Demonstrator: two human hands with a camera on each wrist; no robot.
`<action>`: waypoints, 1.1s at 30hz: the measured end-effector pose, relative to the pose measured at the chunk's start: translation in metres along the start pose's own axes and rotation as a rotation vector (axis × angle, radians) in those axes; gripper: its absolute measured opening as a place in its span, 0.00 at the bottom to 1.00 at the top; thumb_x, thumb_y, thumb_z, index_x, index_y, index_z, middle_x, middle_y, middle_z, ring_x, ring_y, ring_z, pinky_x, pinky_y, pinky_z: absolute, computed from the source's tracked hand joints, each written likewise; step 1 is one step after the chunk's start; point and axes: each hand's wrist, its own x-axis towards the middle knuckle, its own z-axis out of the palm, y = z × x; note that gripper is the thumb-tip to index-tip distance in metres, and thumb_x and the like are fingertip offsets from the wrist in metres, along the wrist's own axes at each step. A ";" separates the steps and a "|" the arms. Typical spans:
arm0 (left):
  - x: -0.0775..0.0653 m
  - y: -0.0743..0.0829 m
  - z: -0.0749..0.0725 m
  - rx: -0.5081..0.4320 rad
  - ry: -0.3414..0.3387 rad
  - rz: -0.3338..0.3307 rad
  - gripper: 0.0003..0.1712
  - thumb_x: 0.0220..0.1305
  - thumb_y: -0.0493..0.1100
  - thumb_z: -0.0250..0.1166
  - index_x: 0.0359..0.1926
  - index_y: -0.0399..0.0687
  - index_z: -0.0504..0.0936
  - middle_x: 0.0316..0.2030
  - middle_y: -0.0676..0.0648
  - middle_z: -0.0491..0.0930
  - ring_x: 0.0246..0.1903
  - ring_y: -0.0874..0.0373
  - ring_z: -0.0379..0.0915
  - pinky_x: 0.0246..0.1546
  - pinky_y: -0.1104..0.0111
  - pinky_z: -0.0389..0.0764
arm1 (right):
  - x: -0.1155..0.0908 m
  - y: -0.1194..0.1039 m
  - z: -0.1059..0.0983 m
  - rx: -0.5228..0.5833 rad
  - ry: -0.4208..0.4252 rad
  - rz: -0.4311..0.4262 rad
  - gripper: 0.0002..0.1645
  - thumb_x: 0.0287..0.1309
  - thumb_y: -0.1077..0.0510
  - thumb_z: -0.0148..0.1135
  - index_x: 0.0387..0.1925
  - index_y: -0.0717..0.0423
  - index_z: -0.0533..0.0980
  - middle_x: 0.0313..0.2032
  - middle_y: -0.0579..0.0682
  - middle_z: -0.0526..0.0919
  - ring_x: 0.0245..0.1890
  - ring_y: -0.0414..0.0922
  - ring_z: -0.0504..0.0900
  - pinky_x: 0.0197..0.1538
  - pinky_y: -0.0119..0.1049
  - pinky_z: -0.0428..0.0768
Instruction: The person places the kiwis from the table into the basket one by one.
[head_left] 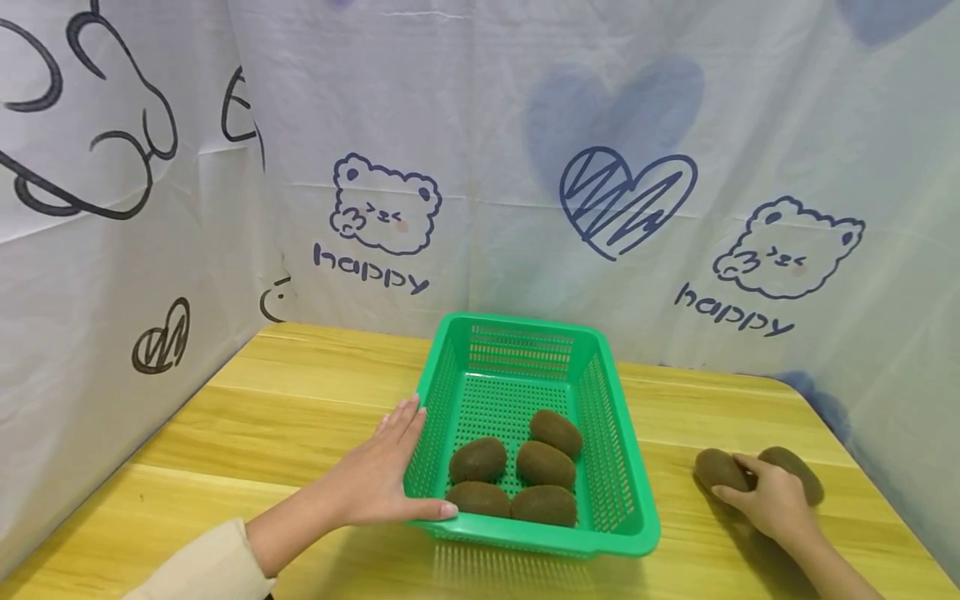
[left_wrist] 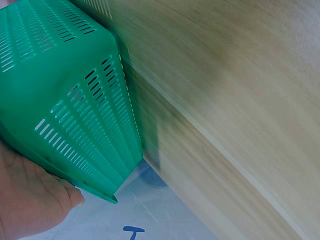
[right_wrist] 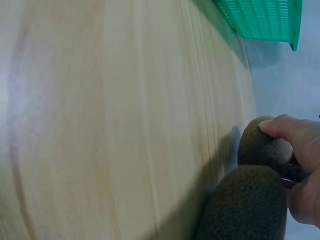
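Observation:
A green plastic basket [head_left: 633,467] stands on the wooden table with several brown kiwis [head_left: 545,465] in its near half. Against its left side rests my left hand [head_left: 378,475], fingers straight along the rim and thumb over the near left corner. In the left wrist view, part of that hand [left_wrist: 32,200] shows by the rim. My right hand [head_left: 780,500] pinches one kiwi [head_left: 718,470] between thumb and fingers, right of the basket. Another kiwi [head_left: 797,473] lies just behind that hand, partly covered by it; in the right wrist view, this kiwi [right_wrist: 245,207] fills the lower foreground.
The wooden table [head_left: 315,375] runs back to a white curtain [head_left: 495,208] printed with bears, hearts and the word "happy". More of this cloth hangs along the left side. The table's right edge lies close beyond the right hand.

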 end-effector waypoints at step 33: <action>0.000 0.000 0.000 -0.003 -0.003 0.001 0.67 0.46 0.77 0.57 0.71 0.33 0.45 0.72 0.36 0.38 0.72 0.44 0.34 0.70 0.51 0.48 | 0.002 -0.043 -0.016 0.041 0.201 -0.127 0.38 0.48 0.52 0.69 0.55 0.74 0.70 0.48 0.75 0.75 0.42 0.67 0.78 0.38 0.54 0.79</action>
